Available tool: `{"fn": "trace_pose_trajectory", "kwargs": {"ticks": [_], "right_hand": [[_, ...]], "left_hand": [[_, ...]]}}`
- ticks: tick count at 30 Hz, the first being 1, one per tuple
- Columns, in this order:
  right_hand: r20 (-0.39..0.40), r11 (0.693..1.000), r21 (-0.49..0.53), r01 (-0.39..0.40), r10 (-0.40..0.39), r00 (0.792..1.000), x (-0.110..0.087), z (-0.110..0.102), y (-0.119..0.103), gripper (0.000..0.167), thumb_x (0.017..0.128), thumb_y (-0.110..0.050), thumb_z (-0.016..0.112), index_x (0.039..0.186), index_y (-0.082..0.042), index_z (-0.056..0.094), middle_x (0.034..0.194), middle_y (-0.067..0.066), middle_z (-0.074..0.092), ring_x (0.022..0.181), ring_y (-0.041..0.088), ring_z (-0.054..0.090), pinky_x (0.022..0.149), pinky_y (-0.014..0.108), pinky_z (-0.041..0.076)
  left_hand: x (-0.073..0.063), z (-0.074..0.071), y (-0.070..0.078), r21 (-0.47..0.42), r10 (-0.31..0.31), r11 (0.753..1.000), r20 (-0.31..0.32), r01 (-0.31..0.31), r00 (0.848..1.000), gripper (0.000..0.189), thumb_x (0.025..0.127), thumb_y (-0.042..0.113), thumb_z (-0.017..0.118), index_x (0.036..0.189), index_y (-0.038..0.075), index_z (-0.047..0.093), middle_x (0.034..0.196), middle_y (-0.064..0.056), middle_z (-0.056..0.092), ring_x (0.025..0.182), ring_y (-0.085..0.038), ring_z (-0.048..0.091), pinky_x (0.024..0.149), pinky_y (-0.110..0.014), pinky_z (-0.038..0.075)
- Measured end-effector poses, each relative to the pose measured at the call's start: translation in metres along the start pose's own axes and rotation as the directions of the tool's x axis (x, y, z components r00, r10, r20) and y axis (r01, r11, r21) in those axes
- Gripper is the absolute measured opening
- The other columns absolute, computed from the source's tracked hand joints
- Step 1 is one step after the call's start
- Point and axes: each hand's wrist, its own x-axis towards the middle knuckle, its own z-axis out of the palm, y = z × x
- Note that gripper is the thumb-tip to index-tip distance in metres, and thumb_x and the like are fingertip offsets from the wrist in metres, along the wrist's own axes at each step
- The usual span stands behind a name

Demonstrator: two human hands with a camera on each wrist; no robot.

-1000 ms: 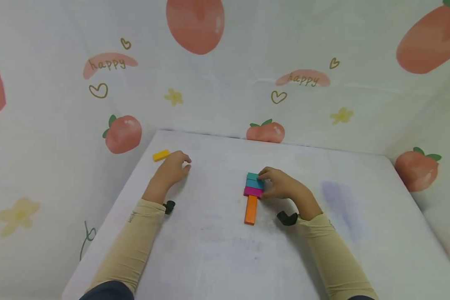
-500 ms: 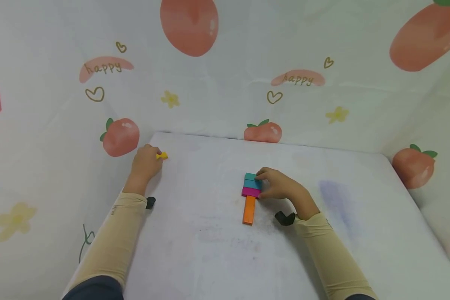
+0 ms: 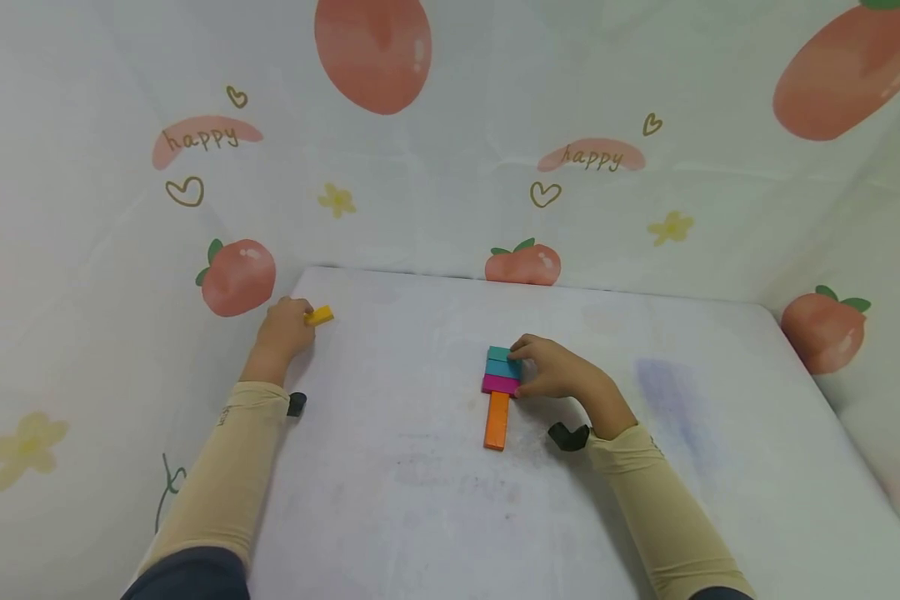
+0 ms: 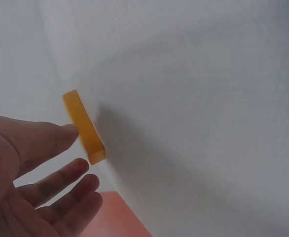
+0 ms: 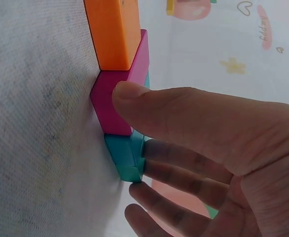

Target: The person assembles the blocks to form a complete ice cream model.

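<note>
Near the far left edge of the table, my left hand (image 3: pixel 285 327) is at a yellow block (image 3: pixel 320 316). The left wrist view shows the thumb against the yellow block's side; the index finger is hidden and the other fingers are loosely bent below. My right hand (image 3: pixel 558 371) holds the right side of a row of flat-lying blocks: a green-teal block (image 3: pixel 498 353), a blue-teal block (image 3: pixel 501 367) and a magenta block (image 3: pixel 499 384). Its thumb rests on the magenta block, its fingertips at the teal ones. An orange block (image 3: pixel 497 422) extends from the magenta block's near side, lengthwise toward me.
A white table (image 3: pixel 420 517) carries the blocks, with a purple stain (image 3: pixel 671 404) to the right. Behind and beside it hangs a white cloth (image 3: pixel 435 167) printed with peaches, hearts and flowers. Black wrist pieces (image 3: pixel 568 437) stick out from the beige sleeves (image 3: pixel 667 508).
My left hand has moved left and away to the yellow block, its thumb coming onto it. The right hand and the row of blocks have stayed in place; the head view has shifted slightly.
</note>
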Motion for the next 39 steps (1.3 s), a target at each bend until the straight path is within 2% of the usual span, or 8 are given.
{"fn": "trace_pose_trajectory", "kwargs": {"ticks": [18, 27, 39], "right_hand": [[-0.006, 1.000, 0.006, 0.004, -0.004, 1.000, 0.001, 0.001, 0.001, 0.061, 0.087, -0.024, 0.087, 0.140, -0.001, 0.068, 0.147, 0.017, 0.058, 0.140, 0.038, 0.052, 0.119, 0.056, 0.045], [-0.003, 1.000, 0.010, -0.022, 0.022, 1.000, 0.001, 0.001, 0.001, 0.061, 0.087, -0.024, 0.087, 0.141, -0.002, 0.067, 0.149, 0.016, 0.058, 0.142, 0.038, 0.051, 0.119, 0.056, 0.045], [-0.003, 1.000, 0.006, -0.030, 0.030, 1.000, 0.001, 0.001, 0.000, 0.060, 0.087, -0.023, 0.087, 0.141, -0.003, 0.068, 0.149, 0.016, 0.057, 0.143, 0.038, 0.050, 0.118, 0.056, 0.046]], "left_hand": [[0.010, 0.005, -0.007, -0.074, -0.024, 0.997, 0.039, 0.027, 0.999, 0.041, 0.093, -0.007, 0.058, 0.133, -0.017, 0.059, 0.128, -0.033, 0.053, 0.120, -0.048, 0.051, 0.117, -0.063, 0.043], [0.011, 0.007, 0.000, -0.093, -0.017, 0.995, 0.042, 0.021, 0.999, 0.039, 0.093, -0.009, 0.059, 0.131, -0.017, 0.059, 0.129, -0.034, 0.055, 0.120, -0.047, 0.051, 0.117, -0.062, 0.044], [0.021, 0.014, 0.017, -0.079, 0.039, 0.996, 0.049, -0.035, 0.998, 0.039, 0.092, -0.009, 0.060, 0.130, -0.018, 0.060, 0.129, -0.035, 0.059, 0.122, -0.047, 0.054, 0.117, -0.060, 0.043]]}}
